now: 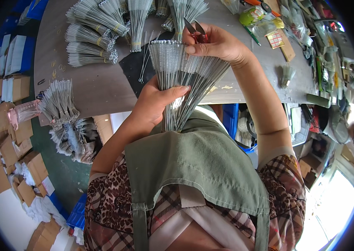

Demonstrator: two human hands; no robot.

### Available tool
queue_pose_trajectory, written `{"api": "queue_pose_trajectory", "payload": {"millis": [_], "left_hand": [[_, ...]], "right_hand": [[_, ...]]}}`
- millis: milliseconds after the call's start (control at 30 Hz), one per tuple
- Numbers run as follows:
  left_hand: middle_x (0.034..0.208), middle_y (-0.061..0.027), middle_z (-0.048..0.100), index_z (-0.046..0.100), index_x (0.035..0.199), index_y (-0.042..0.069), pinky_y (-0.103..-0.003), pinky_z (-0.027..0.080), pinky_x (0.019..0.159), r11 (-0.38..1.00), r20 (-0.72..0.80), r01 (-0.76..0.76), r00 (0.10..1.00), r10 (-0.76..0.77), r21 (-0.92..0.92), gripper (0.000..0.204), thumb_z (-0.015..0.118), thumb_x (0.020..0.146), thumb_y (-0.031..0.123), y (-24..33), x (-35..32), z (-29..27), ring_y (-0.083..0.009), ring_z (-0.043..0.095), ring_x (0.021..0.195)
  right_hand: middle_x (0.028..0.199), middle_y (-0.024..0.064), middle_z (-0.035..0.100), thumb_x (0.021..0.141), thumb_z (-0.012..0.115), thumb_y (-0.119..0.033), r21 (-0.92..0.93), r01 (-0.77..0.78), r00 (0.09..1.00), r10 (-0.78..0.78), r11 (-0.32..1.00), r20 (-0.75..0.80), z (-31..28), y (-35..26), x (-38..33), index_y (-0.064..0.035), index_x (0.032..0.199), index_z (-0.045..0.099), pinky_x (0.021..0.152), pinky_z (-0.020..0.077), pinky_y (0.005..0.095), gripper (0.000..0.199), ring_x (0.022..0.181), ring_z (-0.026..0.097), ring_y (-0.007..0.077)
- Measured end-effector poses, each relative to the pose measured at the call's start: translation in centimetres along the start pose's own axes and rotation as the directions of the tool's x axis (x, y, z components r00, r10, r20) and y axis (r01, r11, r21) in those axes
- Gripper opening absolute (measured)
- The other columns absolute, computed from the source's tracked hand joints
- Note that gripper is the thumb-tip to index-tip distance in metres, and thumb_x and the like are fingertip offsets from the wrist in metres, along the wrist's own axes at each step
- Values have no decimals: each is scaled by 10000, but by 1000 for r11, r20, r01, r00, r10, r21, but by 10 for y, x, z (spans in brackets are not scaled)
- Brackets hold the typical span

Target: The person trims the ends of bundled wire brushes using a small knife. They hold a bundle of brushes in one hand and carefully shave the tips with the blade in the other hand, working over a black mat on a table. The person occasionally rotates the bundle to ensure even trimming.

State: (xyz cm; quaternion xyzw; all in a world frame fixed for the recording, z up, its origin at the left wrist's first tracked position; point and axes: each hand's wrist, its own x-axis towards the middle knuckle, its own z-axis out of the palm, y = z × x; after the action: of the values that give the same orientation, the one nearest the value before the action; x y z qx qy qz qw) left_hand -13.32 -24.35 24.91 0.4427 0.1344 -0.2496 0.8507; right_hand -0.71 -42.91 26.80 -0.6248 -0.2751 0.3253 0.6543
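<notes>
My left hand (158,100) is wrapped round a thick bundle of thin wire brushes (168,60), thumb across the front. Their bristled ends fan out at the top, and the bare wire stems run down to my green apron. My right hand (216,44) is closed on small thread snips (196,30) with dark blades pointing up and away. Its thumb and fingers touch the upper right edge of the fan. The snips' grips are mostly hidden in the palm. Just left of the bundle, a few loose wire brushes (144,62) lie on a black mat (130,69).
Several banded brush bundles (91,46) lie along the far left of the grey table (101,90). More brushes (57,102) hang at its near left corner. A green pen (253,37), a wooden strip (285,46) and clutter sit at the right. Cardboard boxes (7,146) stand on the left.
</notes>
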Motion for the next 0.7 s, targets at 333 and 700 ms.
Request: {"api": "queue_pose_trajectory", "payload": {"millis": [333, 700], "left_hand": [[952, -73, 602, 514, 1074, -12, -288, 503, 768, 993, -12, -2, 1000, 1, -115, 325, 655, 787, 44, -1, -4, 1, -143, 600, 846], [930, -68, 584, 488, 1078, -7, -296, 504, 762, 998, -19, -28, 999, 27, -52, 312, 644, 820, 73, -6, -4, -1, -137, 582, 830]], "right_hand": [[754, -40, 488, 798, 698, -162, 5, -43, 997, 43, 999, 66, -6, 2, 0, -46, 908, 531, 700, 426, 213, 231, 735, 511, 81], [798, -13, 514, 807, 697, -194, 87, -4, 998, 9, 996, -55, 3, -1, -6, -45, 931, 528, 669, 476, 237, 257, 697, 540, 86]]}}
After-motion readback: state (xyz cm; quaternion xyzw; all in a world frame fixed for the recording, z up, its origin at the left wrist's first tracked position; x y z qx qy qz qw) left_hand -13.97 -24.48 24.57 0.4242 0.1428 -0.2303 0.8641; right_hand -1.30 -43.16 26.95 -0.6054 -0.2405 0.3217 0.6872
